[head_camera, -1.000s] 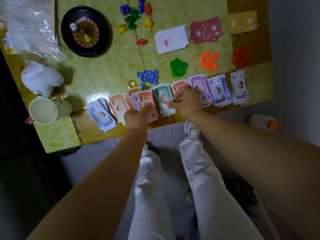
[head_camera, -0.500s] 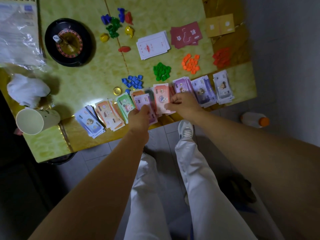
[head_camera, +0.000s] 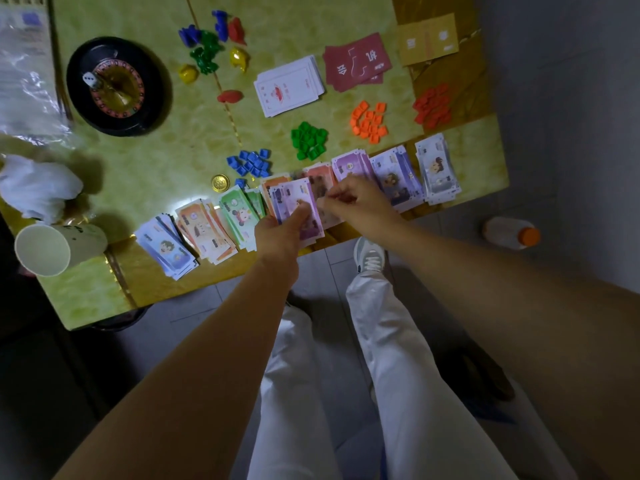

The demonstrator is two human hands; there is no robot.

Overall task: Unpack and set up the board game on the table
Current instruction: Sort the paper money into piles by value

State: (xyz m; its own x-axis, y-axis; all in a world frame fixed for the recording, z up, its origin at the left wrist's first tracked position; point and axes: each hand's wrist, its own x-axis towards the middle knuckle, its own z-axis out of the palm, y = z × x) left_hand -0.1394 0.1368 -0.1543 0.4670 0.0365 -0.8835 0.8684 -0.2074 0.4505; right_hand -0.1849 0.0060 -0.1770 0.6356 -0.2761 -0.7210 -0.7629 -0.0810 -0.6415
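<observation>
Play-money piles lie in a row along the near edge of the green table (head_camera: 145, 174): a pale blue pile (head_camera: 168, 249), an orange pile (head_camera: 204, 230), a green pile (head_camera: 239, 211), a purple pile (head_camera: 353, 166), a lilac pile (head_camera: 396, 174) and a grey pile (head_camera: 436, 168). My left hand (head_camera: 278, 233) grips a fanned stack of notes (head_camera: 296, 202) with a pink-purple note on top. My right hand (head_camera: 360, 202) pinches the right edge of that stack, just over a salmon note (head_camera: 320, 180).
Farther back lie a roulette wheel (head_camera: 116, 86), coloured pawns (head_camera: 207, 50), white cards (head_camera: 289, 86), red cards (head_camera: 356, 62), yellow cards (head_camera: 427, 39), blue (head_camera: 252, 162), green (head_camera: 308, 140), orange (head_camera: 369, 121) and red (head_camera: 433, 105) houses, and a gold coin (head_camera: 220, 183). A paper cup (head_camera: 52, 249), crumpled tissue (head_camera: 38, 188) and plastic wrap (head_camera: 27, 67) are at left. A bottle (head_camera: 510, 232) lies on the floor.
A green note left the held stack for the green pile, then a salmon note was drawn off to the right. A pink-purple note now tops the stack, and my right hand pinches it.
</observation>
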